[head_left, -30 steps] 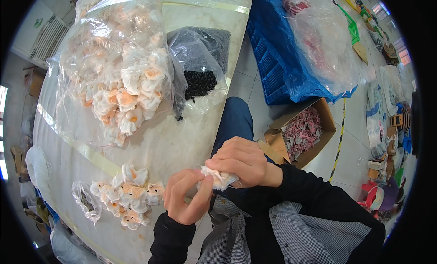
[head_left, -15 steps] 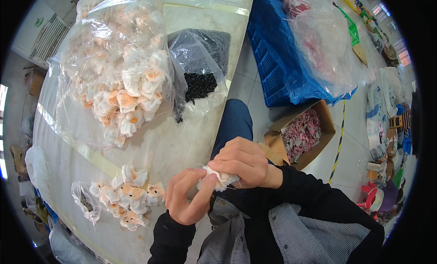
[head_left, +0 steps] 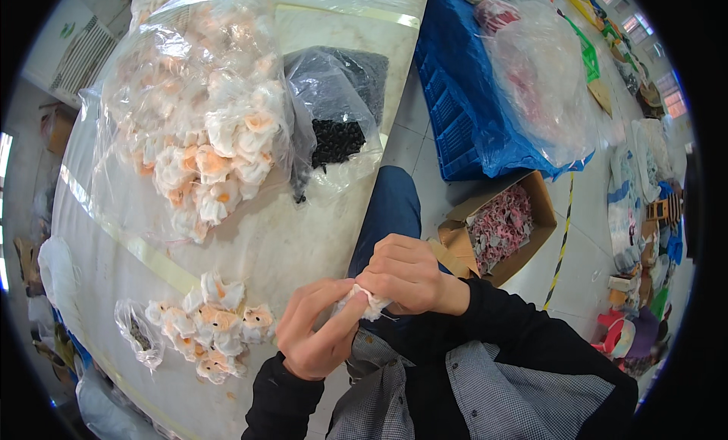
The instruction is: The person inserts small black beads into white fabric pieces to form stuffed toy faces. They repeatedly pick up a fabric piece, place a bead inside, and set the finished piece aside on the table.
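Between my two hands, over my lap by the table edge, is a small white-and-peach plush piece point(head_left: 374, 307). My left hand point(head_left: 315, 332) pinches it with thumb and fingers from the left. My right hand point(head_left: 409, 275) is curled over its other side, hiding much of it. A cluster of similar plush pieces point(head_left: 220, 322), some with small black eyes, lies on the table left of my hands. Beside it sits a small clear bag point(head_left: 140, 335) with dark bits inside. Farther back, an open clear bag point(head_left: 336, 142) holds small black parts.
A big clear bag of plush pieces point(head_left: 212, 136) covers the far left of the table point(head_left: 296, 235). Right of the table stand a blue crate point(head_left: 447, 136) with bagged goods and a cardboard box point(head_left: 542, 212) of pink-grey scraps. Black-yellow tape point(head_left: 561, 250) marks the floor.
My right hand has moved slightly down and left, and my left fingers have shifted over the plush piece. More of the piece is now covered. The view has shifted a little.
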Demonstrator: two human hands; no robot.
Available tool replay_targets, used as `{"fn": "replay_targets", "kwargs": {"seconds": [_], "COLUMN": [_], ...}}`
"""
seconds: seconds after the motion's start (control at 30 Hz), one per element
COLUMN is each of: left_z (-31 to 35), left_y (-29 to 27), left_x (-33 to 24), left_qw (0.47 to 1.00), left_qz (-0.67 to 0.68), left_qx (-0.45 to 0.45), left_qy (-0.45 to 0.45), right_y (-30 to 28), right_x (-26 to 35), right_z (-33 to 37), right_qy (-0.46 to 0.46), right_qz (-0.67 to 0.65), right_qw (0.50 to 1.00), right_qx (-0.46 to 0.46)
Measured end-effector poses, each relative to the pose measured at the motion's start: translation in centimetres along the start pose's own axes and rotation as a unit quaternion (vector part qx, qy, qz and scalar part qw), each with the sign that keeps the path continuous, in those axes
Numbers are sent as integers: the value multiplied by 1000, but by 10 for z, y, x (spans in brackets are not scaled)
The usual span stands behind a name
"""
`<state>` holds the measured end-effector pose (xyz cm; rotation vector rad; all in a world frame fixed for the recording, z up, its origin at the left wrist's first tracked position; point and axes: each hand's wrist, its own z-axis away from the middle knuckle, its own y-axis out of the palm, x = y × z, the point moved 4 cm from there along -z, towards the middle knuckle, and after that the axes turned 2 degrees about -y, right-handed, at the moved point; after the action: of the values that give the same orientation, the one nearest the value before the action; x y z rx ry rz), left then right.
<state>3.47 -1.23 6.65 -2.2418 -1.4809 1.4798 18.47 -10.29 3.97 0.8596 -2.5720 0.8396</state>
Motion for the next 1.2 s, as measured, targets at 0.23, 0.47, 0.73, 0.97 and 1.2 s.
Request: {"fn": "replay_targets", "kwargs": {"seconds": [0.23,0.47,0.73,0.97,1.2], "left_z": [-1,1,3,1,-1], "left_y": [0,-6,-8,-7,-8], "left_x": [-3,-3,0,2,-2], "left_qw": [1000,999,996,999,1000], "left_qz": [10,17,15,-5,-17], "left_qx": [2,-27,-56,-37,-11], "left_qy": [11,-24,-62,-6,6], "right_y": [0,0,0,1,0], "right_x": [3,2,0,-1,0], "right_z": [1,-2,1,-6,-3], "right_qy": [18,24,22,34,20], "right_qz": [-1,-21,-26,-25,-11], "right_qw": [999,999,998,998,999], "right_qx": [44,38,43,41,32]}}
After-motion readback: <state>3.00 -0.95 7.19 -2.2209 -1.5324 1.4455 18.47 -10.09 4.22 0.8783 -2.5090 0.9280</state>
